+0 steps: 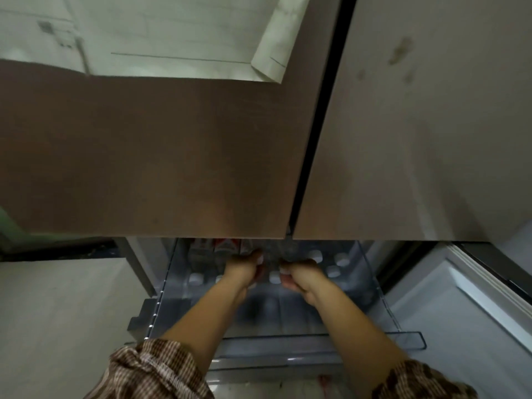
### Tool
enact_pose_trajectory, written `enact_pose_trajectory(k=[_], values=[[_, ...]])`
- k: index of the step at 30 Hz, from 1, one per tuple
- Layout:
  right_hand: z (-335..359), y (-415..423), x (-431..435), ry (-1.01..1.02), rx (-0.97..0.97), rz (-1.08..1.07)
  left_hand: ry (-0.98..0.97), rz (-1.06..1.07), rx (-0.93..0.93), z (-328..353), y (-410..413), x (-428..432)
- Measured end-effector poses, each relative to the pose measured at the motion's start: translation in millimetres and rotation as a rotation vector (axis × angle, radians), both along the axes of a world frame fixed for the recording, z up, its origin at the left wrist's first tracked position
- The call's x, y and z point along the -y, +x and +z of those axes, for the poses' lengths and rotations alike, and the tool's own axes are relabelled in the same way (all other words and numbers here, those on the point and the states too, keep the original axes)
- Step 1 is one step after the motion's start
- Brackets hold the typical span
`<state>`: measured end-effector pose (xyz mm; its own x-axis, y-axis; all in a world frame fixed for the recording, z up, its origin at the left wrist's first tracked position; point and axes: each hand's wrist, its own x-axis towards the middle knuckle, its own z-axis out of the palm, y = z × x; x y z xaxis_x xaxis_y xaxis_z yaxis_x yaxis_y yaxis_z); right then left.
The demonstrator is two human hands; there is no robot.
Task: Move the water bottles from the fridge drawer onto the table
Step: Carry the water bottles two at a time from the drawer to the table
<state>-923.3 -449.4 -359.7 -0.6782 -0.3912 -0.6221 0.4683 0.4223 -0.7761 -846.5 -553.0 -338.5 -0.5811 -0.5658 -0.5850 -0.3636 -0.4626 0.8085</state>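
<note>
Water bottles [316, 256] stand capped in the pulled-out clear fridge drawer [383, 295], below the closed brown doors [172, 156]. Both arms reach in: the left hand [244, 267] and the right hand [299, 276] are curled together around one clear bottle [275, 251] between them, near the red-labelled ones [221, 246].

Far end of fridge drawer [371, 272] hidden under upper doors [161, 156]. Bottles [218, 247] there cut off, labels blurred. Fingertips of both hands hidden; grip unreadable.
</note>
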Motion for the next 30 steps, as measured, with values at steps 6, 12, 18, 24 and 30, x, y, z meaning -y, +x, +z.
enact_pose_trajectory(k=[6,12,18,24,30], values=[[27,37,-18,-0.078,0.024,0.009,0.009,0.112,-0.042,13,37,3],[68,67,-34,-0.163,0.145,-0.086,0.003,0.188,-0.041,42,83,0],[101,102,-56,-0.199,0.137,-0.111,-0.069,0.171,-0.014,75,144,-8],[131,170,-58,-0.219,0.077,-0.056,-0.38,0.145,-0.01,110,236,5],[171,275,-30,-0.156,-0.113,0.045,-0.537,0.259,-0.084,142,361,20]])
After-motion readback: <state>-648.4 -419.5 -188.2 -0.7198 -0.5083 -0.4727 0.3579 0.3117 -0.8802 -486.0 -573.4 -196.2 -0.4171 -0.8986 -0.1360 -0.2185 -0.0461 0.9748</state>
